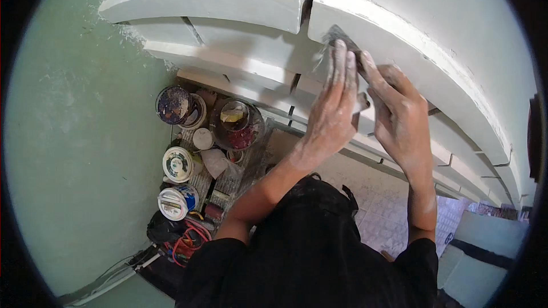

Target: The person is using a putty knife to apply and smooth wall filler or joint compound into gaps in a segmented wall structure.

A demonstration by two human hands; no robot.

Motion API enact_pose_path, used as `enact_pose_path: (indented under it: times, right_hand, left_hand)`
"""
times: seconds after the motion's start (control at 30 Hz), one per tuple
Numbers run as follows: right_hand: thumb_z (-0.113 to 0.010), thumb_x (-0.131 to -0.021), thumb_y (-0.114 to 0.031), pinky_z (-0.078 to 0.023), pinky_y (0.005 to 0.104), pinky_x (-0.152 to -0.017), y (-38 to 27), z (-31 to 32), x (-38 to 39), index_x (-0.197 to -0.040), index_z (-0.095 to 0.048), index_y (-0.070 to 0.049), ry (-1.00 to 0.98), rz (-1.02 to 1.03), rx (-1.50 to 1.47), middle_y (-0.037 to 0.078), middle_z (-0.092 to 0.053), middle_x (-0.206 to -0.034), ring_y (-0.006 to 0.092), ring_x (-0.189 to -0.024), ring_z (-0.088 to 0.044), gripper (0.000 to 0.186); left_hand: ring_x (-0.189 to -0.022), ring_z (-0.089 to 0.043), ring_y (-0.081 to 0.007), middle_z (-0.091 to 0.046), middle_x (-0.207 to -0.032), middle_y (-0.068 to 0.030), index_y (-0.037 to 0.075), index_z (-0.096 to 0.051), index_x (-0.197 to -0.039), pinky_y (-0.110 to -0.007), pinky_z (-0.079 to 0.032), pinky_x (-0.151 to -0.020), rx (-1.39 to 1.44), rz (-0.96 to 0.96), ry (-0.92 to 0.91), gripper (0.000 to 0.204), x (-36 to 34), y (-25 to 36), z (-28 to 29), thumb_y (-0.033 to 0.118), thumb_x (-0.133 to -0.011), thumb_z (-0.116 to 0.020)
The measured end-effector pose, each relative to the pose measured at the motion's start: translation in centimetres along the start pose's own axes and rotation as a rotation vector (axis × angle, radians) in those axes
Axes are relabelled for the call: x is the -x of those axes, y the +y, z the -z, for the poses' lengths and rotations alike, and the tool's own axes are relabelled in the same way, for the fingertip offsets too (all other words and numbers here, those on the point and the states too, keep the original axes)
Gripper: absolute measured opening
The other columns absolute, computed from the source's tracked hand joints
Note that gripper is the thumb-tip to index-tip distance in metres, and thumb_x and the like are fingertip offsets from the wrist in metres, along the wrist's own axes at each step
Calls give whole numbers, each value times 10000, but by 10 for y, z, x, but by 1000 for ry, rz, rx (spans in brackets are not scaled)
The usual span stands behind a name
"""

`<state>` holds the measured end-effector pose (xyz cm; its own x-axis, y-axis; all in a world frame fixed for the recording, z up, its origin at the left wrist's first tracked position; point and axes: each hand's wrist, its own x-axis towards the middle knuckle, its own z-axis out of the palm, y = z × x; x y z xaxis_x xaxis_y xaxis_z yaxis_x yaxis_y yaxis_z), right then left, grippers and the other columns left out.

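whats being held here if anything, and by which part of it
A flat scraper, held at its blade by the fingers of the left hand and right hand; any hold lower down is hidden.

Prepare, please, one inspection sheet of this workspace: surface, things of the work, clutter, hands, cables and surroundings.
Surface: white curved board, dark gap at its left end.
Job's things: scraper at the board's left part; firm contact cannot be confirmed.
Clutter: stained buckets and tubs crowded at the picture's left; some contents unclear.
Hands: right hand, fingers curled, seems to hold the scraper; left hand has fingers stretched along it, own grip unclear. Both look dusty.
Cables: red cord tangled near the buckets; whether plugged in, cannot tell.
Surroundings: green wall at left, rough white patches near the boards' ends.
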<state>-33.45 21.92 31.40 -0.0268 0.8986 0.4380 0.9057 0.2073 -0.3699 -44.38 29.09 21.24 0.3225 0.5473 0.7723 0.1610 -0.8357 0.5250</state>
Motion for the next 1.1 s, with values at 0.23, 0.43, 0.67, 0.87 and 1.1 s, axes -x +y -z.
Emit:
enact_pose_path:
  times: [0.23, 0.43, 0.67, 0.87, 1.1]
  right_hand:
    - [-629, -717, 85, -568, 410, -757, -6, 5, 11, -1421, -571, -121, 73, 45, -27, 154, -643, -1101, 323, -821, -675, 736]
    - [-565, -701, 165, -549, 394, -726, -4, 31, 21, -1412, -579, -107, 32, -119, 1, 148, -647, -1065, 303, -793, -661, 762]
    - [-587, -691, 138, -542, 410, -741, -13, 18, -2, -1398, -582, -89, 31, -42, -54, 157, -641, -1079, 340, -800, -657, 743]
    - [-607, -817, 133, -506, 329, -716, -18, -6, -28, -1362, -604, -61, 71, 52, -85, 146, -636, -1037, 291, -755, -605, 579]
    - [-588, -708, 120, -551, 402, -737, -18, 14, 0, -1396, -592, -102, 71, 25, -55, 145, -646, -1068, 306, -805, -670, 724]
  left_hand:
    - [-1494, -126, -508, -63, -1620, -332, -95, -134, -1552, -545, -223, -1221, -1, -60, 8, 841, 7, 6, -3, -43, -843, -583]
    - [-1484, -149, -519, -95, -1600, -353, -147, -193, -1516, -548, -249, -1212, 132, -4, -141, 843, -4, 32, -8, -75, -800, -633]
    - [-1490, -92, -532, -45, -1598, -369, -160, -141, -1520, -546, -222, -1213, 54, 6, -104, 821, -11, 18, 10, -102, -814, -556]
    - [-1481, -100, -546, -50, -1610, -346, -150, -126, -1527, -550, -243, -1201, 28, 62, -58, 823, -19, 4, 30, -110, -815, -537]
    - [-1496, -106, -503, -62, -1613, -338, -169, -250, -1485, -547, -256, -1214, 17, -32, -52, 741, -2, 16, 9, -73, -835, -593]
